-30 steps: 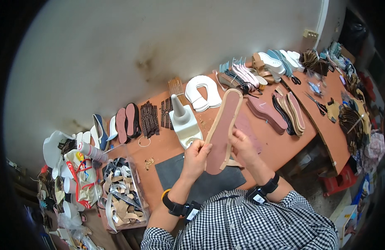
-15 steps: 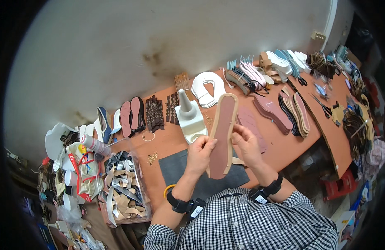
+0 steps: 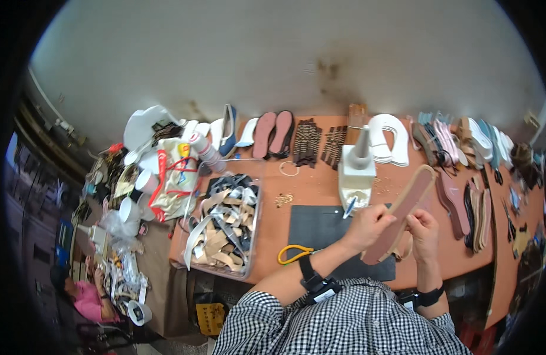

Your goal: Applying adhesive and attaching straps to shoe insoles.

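A long pink shoe insole (image 3: pixel 412 190) with a tan border is held up over the table's front, tilted with its upper end to the right. My left hand (image 3: pixel 370 226) is closed on its left edge, thumb on top. On the opposite edge, the fingers of my right hand (image 3: pixel 423 229) are pinched together at the tan border. A tan strip (image 3: pixel 406 247) shows below the right hand, partly hidden. Under the hands lies a dark mat (image 3: pixel 311 223). Just beyond them stands a white pot with a grey cone (image 3: pixel 357 163), a blue-and-white tool (image 3: pixel 349 207) at its front.
A clear bin of leather scraps (image 3: pixel 228 225) stands left, near a yellow-handled tool (image 3: pixel 294 253). Along the wall lie pink insoles (image 3: pixel 265 133), brown straps (image 3: pixel 307 142) and white U-shaped pieces (image 3: pixel 389 137). More soles (image 3: pixel 453 201) and scissors (image 3: pixel 509 225) are right. A person in pink (image 3: pixel 88 300) sits far left.
My view has swung left, so the table appears shifted right. The insole leans further right, with both hands still on it. The person in pink has come into view.
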The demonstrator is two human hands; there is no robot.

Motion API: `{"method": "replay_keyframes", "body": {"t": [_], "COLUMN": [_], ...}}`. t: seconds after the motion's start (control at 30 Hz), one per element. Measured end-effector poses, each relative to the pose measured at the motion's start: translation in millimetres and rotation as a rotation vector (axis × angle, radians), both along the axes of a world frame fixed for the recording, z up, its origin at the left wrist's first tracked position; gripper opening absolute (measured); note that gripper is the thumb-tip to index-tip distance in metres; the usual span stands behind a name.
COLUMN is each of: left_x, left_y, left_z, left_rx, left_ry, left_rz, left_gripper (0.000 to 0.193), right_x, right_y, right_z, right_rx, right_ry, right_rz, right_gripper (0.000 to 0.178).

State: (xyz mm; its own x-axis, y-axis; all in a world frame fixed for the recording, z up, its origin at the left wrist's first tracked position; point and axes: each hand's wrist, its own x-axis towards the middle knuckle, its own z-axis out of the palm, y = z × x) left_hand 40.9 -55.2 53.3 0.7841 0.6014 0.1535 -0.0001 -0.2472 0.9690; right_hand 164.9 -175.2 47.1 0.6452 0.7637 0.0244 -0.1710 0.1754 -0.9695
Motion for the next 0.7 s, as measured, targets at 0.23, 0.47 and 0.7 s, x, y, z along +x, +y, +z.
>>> {"method": "replay_keyframes", "body": {"t": [0.23, 0.47, 0.7], "left_x": [-3.9, 3.8, -15.2], "left_y": [-5.4, -7.9, -5.4], "left_z": [-1.5, -12.8, -5.2], "left_rx": [-0.027, 0.001, -0.148], "left_ry": [-0.013, 0.021, 0.129], "left_rz": [-0.029, -0.108, -0.037], "left_gripper": [0.025, 0.022, 0.017], "right_x": [-6.5, -0.7, -5.4], "right_y": [0.0, -14.8, -1.8], "right_z": [3.3, 6.9, -23.9], "right_rx": [0.103, -0.109, -0.144], "right_ry": [0.158, -0.003, 0.033], "right_rz": [0.104, 0.203, 0.224], "right_gripper": [0.016, 0.020, 0.016]}}
